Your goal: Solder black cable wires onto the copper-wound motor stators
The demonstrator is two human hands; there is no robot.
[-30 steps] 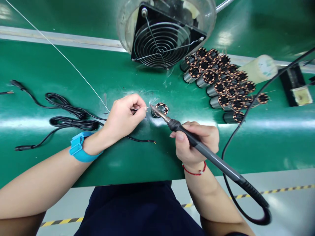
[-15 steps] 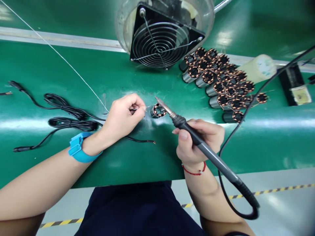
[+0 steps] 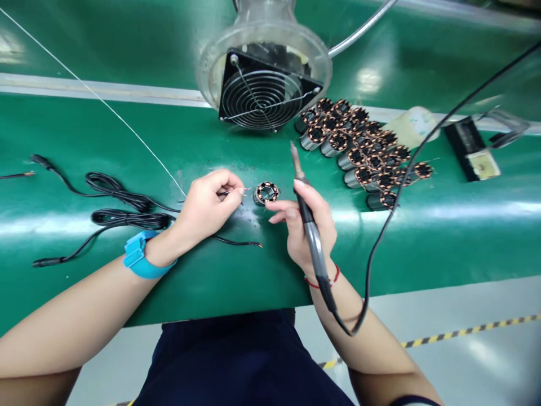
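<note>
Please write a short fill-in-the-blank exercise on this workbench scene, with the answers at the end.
The right hand holds a ____.
A blue strap circles the ____ wrist, whose hand pinches a wire.
The coiled stator sits between the two ____.

soldering iron; left; hands

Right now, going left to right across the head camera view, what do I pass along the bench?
coiled black cable → left hand pinching a thin wire → copper-wound stator → right hand holding a soldering iron → pile of copper-wound stators → black block with a pale label
</note>
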